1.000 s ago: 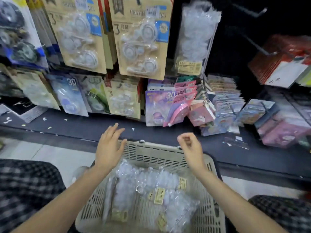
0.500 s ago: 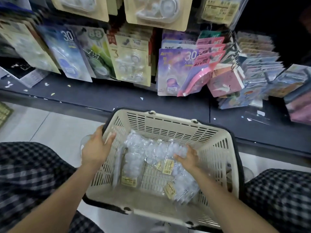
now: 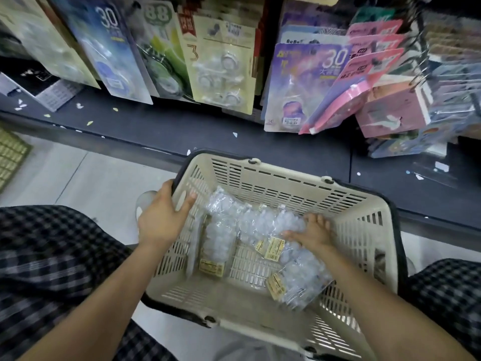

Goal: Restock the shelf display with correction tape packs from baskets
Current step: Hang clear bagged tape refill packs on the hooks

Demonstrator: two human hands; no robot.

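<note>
A cream plastic basket (image 3: 286,179) with a dark handle sits between my knees in front of the shelf. Inside lie several clear correction tape packs (image 3: 217,241) with yellow labels. My left hand (image 3: 161,214) grips the basket's left rim, thumb inside and fingers outside. My right hand (image 3: 313,231) is down in the basket, with its fingers curled over the far edge of a clear pack (image 3: 263,225) and its thumb stretched along it. Carded correction tape packs (image 3: 223,63) hang in the display above.
A dark shelf ledge (image 3: 156,126) dotted with paper scraps runs across just beyond the basket. Purple and pink packs (image 3: 307,87) hang at the right. A second basket's corner (image 3: 10,155) shows at the left edge on the pale floor. My checked trouser legs (image 3: 52,256) flank the basket.
Both hands have come down from above the basket. The left took hold of the rim, and the right went in among the packs and has closed on one. The view has tilted downward.
</note>
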